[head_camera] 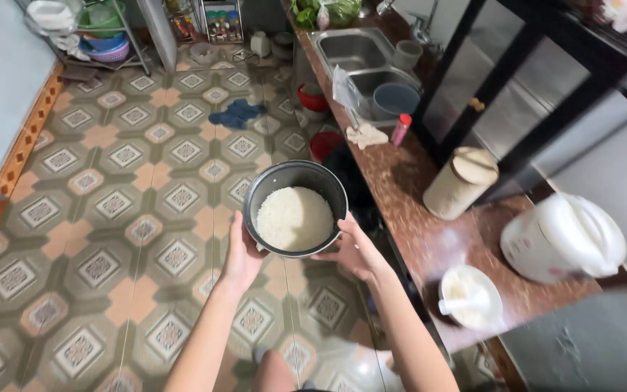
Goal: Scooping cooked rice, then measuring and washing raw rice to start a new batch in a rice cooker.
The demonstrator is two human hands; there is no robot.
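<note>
A: Near first. What are the hands doing?

B: Both hold a dark cooker pot (295,208), mid-frame, over the tiled floor (110,218), not on the table. Left hand (243,254) cups the pot's lower left wall, right hand (353,250) the lower right. Fingers wrapped on the wall and rim, holding the pot between them.

A: Contents?

B: White rice (295,218), dry-looking, a low heap on the bottom. No water that I can tell.

A: Step?

B: My call: carrying the pot, rice already measured in. It looks headed toward the table side on the right. A level carry matters, since the pot is open and a tilt would spill grains.

A: Next out, right side?

B: Brown speckled table (415,218) running up the right. Lower right, a white bowl (471,296) with a white scoop in it and something pale inside, maybe rice. Beside it, a white rice cooker (564,238), lid shut. Above that, a tan jar (461,183), lid on, contents hidden.

A: Farther?

B: Red-capped bottle (400,129) and a crumpled cloth (366,135) near the sink's front edge. Double steel sink (357,51), upper centre; the near basin holds a blue-grey basin (395,99), the far one looks bare. A grey cup (406,54) sits beside it. Greens (324,11) at the top edge.

A: Upper left?

B: Wire rack (103,29) with stacked plastic bowls. Blue cloth (237,113) on the floor.
</note>
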